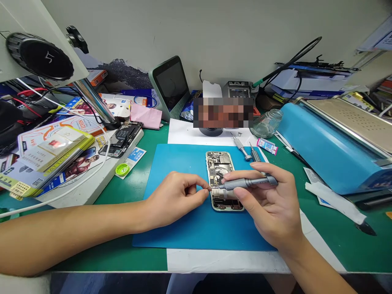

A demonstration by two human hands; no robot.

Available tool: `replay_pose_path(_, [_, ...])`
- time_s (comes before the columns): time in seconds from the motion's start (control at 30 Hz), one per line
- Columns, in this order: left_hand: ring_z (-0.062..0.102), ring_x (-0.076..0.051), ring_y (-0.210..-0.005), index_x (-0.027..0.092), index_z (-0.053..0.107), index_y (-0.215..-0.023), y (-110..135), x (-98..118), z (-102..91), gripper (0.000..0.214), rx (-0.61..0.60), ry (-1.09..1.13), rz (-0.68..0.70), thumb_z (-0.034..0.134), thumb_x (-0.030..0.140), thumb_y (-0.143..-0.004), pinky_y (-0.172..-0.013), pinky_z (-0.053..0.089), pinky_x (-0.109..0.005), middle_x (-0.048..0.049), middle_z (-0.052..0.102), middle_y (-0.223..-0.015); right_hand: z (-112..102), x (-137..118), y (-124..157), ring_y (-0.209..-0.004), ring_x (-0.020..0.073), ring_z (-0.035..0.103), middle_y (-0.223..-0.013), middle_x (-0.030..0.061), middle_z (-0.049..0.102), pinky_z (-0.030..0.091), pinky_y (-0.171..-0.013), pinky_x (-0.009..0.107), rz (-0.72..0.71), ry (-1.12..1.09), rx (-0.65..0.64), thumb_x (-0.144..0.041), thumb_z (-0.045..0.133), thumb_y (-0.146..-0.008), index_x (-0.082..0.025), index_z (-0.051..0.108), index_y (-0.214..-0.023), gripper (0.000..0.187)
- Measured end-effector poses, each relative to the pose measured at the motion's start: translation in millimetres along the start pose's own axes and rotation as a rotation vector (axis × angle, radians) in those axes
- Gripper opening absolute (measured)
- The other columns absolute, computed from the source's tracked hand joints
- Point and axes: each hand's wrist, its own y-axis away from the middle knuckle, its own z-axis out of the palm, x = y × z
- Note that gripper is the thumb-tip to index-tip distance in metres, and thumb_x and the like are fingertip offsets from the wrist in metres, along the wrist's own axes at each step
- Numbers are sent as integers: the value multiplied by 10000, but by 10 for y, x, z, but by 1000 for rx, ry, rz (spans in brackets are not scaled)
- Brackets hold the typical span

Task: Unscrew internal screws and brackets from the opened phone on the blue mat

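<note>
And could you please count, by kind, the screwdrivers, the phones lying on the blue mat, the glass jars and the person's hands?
Screwdrivers: 3 (one in the right hand, two lying down)
Opened phone on the blue mat: 1
Glass jar: 1
Hands, right and left: 2
Total: 7

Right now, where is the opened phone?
In the head view, the opened phone lies slightly right of centre on the blue mat, under the screwdriver.

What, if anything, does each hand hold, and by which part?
Right hand: grey screwdriver, by its handle. Left hand, pinched near the tip: cannot tell.
</note>
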Motion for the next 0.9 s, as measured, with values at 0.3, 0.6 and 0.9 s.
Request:
replay_pose_path(0.3, [349, -68, -492, 167, 805, -986, -5, 6, 10, 202, 5, -15, 7, 625, 251, -950, -473, 247, -197, 97, 428, -524, 1, 7, -11, -949, 195, 801, -1100, 25, 797, 699, -764, 330, -22, 17, -27, -111, 655, -987, -354, 500, -1378, 485])
replay_pose_path(0.6, [346, -67, -483, 166, 815, -985, -2, -5, 6, 214, -1, -26, 18, 619, 245, -949, -468, 247, -196, 98, 425, -512, 6, 49, 15, -1064, 175, 769, -1129, 5, 776, 686, -859, 309, -37, 23, -32, -100, 638, -999, -403, 390, -1562, 686])
replay_pose_path(0.9, [379, -71, -484, 175, 816, -1049, -1, 17, 10, 226, 14, -39, -5, 639, 247, -929, -480, 273, -199, 98, 445, -520, 14, 42, 5, -1058, 169, 770, -1117, 0, 777, 687, -857, 291, -29, 25, -17, -106, 650, -995, -409, 422, -1535, 660])
